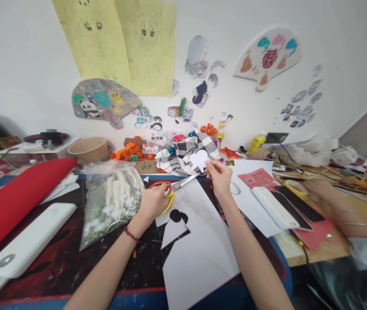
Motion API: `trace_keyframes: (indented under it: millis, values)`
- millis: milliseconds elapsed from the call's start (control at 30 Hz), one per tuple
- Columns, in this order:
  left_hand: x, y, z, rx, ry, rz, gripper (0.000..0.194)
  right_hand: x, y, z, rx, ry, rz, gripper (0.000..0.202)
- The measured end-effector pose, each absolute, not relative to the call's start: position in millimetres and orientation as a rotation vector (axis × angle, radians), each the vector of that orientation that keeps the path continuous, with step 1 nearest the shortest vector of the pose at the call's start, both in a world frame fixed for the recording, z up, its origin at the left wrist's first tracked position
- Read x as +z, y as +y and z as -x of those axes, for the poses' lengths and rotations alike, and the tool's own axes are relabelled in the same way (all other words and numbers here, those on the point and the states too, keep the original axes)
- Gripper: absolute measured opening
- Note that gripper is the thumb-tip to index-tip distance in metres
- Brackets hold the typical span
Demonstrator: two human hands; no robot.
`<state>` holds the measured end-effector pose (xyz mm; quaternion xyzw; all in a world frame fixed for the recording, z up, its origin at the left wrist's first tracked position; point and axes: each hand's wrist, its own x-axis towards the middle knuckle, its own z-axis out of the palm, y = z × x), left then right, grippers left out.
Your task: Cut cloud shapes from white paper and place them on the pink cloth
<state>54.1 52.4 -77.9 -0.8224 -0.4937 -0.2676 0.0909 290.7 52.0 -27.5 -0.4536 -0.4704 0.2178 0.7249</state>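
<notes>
My left hand is closed round the red and yellow handles of the scissors, whose blades point up and to the right. Between the fingertips of my right hand is a small white paper cutout with a rounded outline. The blade tips reach the cutout's lower edge. Beneath both hands lies a large white sheet with faint pencil lines. A cut paper piece and black round shapes rest at its left side.
A clear bag of white and green items lies left of the hands. Farther left are a white power bank and a red object. Checkered cloth sits behind. At right are a white case and another person's arm.
</notes>
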Motion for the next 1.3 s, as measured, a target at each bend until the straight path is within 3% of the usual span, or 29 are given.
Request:
trace_keyframes:
  millis: [533,1100,1300]
  values:
    - [-72,50,-54,-0.993,-1.556,2.568,0.014,-27,51,-291,0.483,-1.032,1.006,0.032]
    - [-41,40,-72,-2.286,-1.850,2.767,0.037,-29,32,-237,0.741,-1.163,0.979,0.032]
    - [-44,43,-71,-2.433,-1.842,2.839,0.036,-26,26,-232,0.781,-1.239,0.984,0.033]
